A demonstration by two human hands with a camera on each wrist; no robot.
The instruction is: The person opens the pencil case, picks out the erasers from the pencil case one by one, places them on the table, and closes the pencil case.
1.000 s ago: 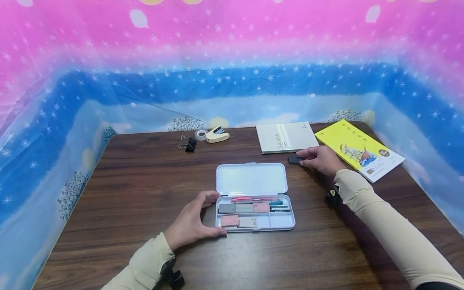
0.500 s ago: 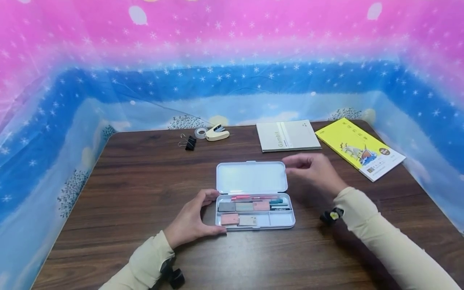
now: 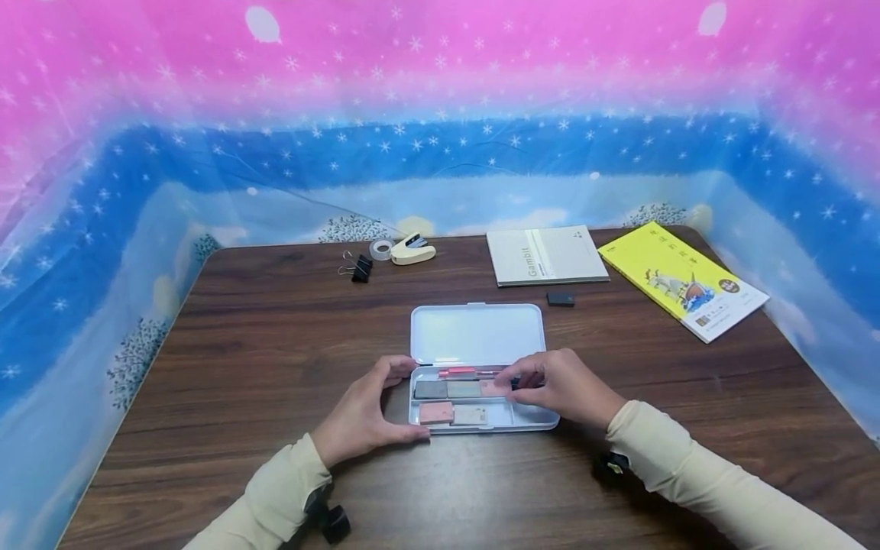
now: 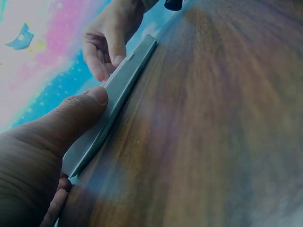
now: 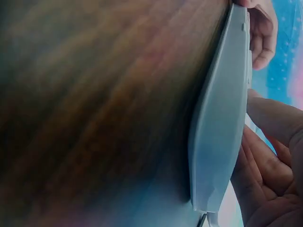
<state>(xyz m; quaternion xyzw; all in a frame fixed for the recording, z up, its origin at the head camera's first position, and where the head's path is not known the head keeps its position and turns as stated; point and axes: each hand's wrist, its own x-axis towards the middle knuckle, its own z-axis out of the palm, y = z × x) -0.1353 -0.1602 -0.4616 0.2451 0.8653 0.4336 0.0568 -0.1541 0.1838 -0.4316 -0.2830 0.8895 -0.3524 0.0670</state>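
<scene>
Open pencil case (image 3: 481,367) sits mid-worktop (image 3: 275,344); left hand (image 3: 364,416) grips its 9 o'clock end, right hand (image 3: 557,386) pinches a pen (image 3: 474,373) inside, where a snagged tip could likely tip the light tray.

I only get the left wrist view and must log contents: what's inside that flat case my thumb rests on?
Observer: The pencil case lies open, with flat pink and grey erasers in its tray.
Operator: Where is the other hand reaching?
Observer: The right hand reaches its fingers into the tray's right half, beside the pens.
Operator: Anything loose nearby?
Observer: A small dark block lies beyond the lid, near a grey notebook.
</scene>
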